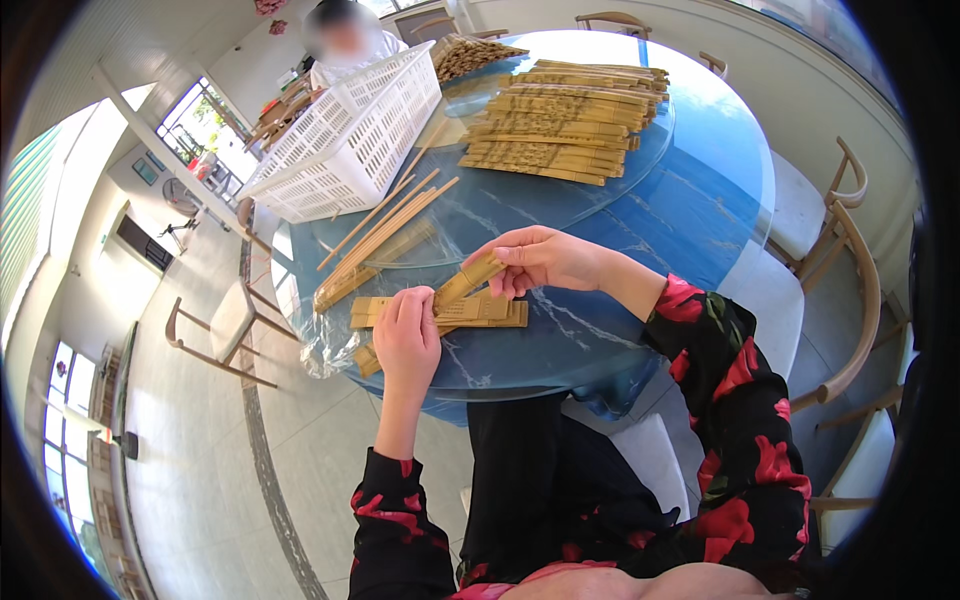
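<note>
Between my two hands a narrow gold-brown paper chopstick sleeve [468, 283] is held at a slant. My left hand [408, 325] pinches its lower end. Fingers and thumb of my right hand [545, 262] grip the upper end. Just beneath, a small stack of flat paper sleeves [500, 314] lies on the blue table. To the left, several bare wooden chopsticks [388, 228] lie loosely side by side, with more sleeves [345, 285] under and beside them. Whether a chopstick is inside the held sleeve, I cannot tell.
A large pile of gold-brown sleeves [560, 120] covers the far part of the round glass-topped table [690, 210]. A white slotted plastic basket [350, 140] stands at the left, beside a bundle of sticks [470, 57]. Another person [350, 50] sits beyond. Wooden chairs [840, 290] surround the table.
</note>
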Tool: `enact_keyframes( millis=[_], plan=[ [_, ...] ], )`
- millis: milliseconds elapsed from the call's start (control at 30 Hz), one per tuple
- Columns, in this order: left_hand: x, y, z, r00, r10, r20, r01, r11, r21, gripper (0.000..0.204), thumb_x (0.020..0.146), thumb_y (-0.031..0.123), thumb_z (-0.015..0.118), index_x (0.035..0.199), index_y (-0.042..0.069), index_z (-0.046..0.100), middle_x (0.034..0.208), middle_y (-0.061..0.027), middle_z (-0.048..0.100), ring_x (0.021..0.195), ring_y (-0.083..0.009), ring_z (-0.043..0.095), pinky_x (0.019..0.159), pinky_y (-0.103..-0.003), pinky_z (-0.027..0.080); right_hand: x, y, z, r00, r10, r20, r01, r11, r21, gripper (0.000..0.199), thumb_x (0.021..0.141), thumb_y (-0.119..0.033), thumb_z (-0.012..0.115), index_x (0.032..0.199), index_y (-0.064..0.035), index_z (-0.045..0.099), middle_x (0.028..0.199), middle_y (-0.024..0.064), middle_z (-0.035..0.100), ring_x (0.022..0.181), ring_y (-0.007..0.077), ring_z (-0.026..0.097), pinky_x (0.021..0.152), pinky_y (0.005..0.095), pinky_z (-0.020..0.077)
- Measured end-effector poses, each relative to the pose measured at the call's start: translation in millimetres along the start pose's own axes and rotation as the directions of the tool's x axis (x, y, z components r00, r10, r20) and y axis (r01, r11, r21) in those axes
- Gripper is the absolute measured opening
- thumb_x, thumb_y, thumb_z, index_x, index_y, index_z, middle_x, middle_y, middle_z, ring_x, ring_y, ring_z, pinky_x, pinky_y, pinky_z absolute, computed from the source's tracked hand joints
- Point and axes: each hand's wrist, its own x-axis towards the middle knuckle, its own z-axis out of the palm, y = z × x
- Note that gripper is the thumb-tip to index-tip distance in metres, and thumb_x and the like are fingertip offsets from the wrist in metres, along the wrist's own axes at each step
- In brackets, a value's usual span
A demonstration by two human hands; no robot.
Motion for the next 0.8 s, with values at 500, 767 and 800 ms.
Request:
enact_keyframes(
  millis=[500, 767, 800],
  plan=[
    [1, -2, 2, 0.997, 0.052, 0.065, -0.048, 0.997, -0.064, 0.004, 0.094, 0.0, 0.065, 0.097, 0.003, 0.065, 0.093, -0.0122, 0.071, 0.083, -0.0352, 0.069, 0.073, -0.042, 0.053, -3, 3, -8, 0.997, -0.034, -0.074, 0.015, 0.971, -0.237, 0.011, 0.112, -0.012, 0.052, 0.115, -0.0037, 0.058, 0.092, 0.0094, 0.075, 0.076, 0.0106, 0.066, 0.071, 0.0243, 0.0532],
    [-3, -4, -1, 0.993, -0.004, 0.118, -0.008, 0.995, 0.096, 0.01, 0.095, 0.002, 0.063, 0.105, 0.005, 0.064, 0.101, -0.0097, 0.07, 0.091, -0.0338, 0.069, 0.076, -0.043, 0.053, 8, 10, -3, 0.986, -0.08, -0.146, 0.036, 0.958, -0.284, 0.012, 0.112, -0.015, 0.053, 0.116, -0.0042, 0.059, 0.087, 0.0069, 0.072, 0.077, 0.0101, 0.067, 0.068, 0.0239, 0.0514],
    [-4, -4, 0, 0.992, -0.025, 0.12, 0.01, 0.993, 0.121, 0.011, 0.096, 0.002, 0.063, 0.107, 0.005, 0.064, 0.102, -0.0093, 0.07, 0.092, -0.0335, 0.069, 0.076, -0.043, 0.053, 8, 7, 0, 0.983, -0.069, -0.17, 0.02, 0.961, -0.275, 0.013, 0.112, -0.016, 0.054, 0.115, -0.0042, 0.059, 0.086, 0.0063, 0.072, 0.077, 0.0099, 0.067, 0.067, 0.0238, 0.051]
  ],
)
